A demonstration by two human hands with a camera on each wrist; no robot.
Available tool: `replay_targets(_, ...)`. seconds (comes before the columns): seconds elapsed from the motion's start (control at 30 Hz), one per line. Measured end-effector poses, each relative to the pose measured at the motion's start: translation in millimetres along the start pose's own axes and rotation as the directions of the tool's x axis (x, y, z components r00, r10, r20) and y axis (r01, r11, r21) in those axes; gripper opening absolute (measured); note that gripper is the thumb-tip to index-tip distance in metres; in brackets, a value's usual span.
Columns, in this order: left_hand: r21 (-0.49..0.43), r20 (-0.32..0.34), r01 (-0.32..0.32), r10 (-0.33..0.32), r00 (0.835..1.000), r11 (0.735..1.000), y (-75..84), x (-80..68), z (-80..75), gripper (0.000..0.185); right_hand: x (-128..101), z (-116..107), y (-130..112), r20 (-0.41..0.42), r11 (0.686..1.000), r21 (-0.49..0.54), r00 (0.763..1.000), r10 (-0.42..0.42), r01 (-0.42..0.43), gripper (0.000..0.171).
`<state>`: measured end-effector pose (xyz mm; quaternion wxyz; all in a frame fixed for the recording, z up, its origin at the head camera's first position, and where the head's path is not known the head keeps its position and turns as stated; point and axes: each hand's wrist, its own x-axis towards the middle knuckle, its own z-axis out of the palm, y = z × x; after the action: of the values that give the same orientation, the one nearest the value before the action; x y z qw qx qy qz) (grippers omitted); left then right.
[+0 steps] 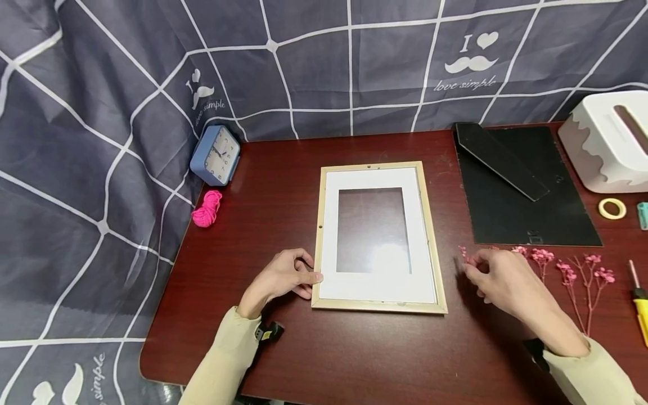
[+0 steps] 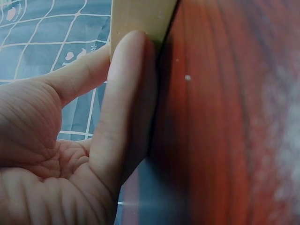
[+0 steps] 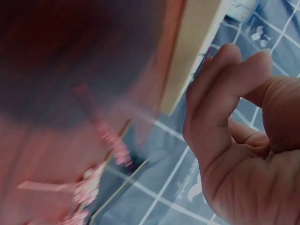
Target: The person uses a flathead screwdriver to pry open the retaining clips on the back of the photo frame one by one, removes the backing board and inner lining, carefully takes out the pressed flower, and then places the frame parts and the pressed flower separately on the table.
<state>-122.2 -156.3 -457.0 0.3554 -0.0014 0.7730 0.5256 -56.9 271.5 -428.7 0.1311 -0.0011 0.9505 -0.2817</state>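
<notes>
A picture frame [image 1: 382,307] with a pale wooden border and a white mat lies flat on the dark red table. My left hand [image 1: 283,274] grips its lower left edge, thumb on top; in the left wrist view the fingers [image 2: 126,75] meet the pale frame edge [image 2: 140,18]. To the right of the frame, my right hand [image 1: 511,281] pinches a small pink flower sprig [image 1: 463,254], mostly hidden by the fingers. Several pink dried flowers [image 1: 567,275] lie beside that hand. The right wrist view shows the curled fingers [image 3: 211,103] and blurred pink blossoms [image 3: 110,136].
Behind the flowers lies a black frame backing [image 1: 531,219] with its stand leg. A tissue box [image 1: 587,140], a tape roll [image 1: 612,208] and a yellow-handled tool [image 1: 642,315] are at the right. At the left sit a blue clock [image 1: 215,154] and pink yarn [image 1: 206,209].
</notes>
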Motion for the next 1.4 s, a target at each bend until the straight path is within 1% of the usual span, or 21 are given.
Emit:
replay_targets(0.23,-0.001,-0.008,-0.002,0.002,1.000,1.000,0.6,0.0,0.0,0.035,2.3,-6.2,30.2,0.018,0.999,-0.010,0.998,0.054,-0.054,0.022)
replay_targets(0.43,0.004,-0.009,-0.003,0.003,1.000,1.000,0.4,-0.3,-0.5,0.035,6.6,-8.3,42.4,0.055,0.998,-0.018,0.996,0.065,-0.064,0.017)
replay_targets(0.53,0.002,-0.008,-0.003,0.003,1.000,1.000,0.1,-0.2,-0.5,0.035,7.9,-8.3,43.7,0.071,0.998,-0.027,0.995,0.065,-0.064,0.017)
replay_targets(0.77,-0.003,-0.003,-0.003,0.003,1.000,1.000,0.1,-0.2,-0.6,0.036,9.0,-7.4,42.6,0.065,0.997,-0.052,0.996,0.057,-0.053,0.020)
replay_targets(1.1,-0.016,0.005,0.001,0.000,1.000,1.000,0.0,-0.6,-0.5,0.036,7.8,-8.0,42.0,0.089,0.996,-0.051,0.993,0.082,-0.077,0.023)
replay_targets(1.27,-0.014,0.002,0.002,-0.002,1.000,1.000,0.5,-1.1,0.1,0.036,2.4,-9.9,37.4,0.061,0.998,-0.037,0.997,0.057,-0.055,0.024)
replay_targets(1.4,-0.009,0.001,0.003,-0.003,1.000,1.000,0.9,-1.1,0.5,0.035,-0.9,-9.5,28.7,0.027,0.998,-0.034,0.999,0.046,-0.045,0.026)
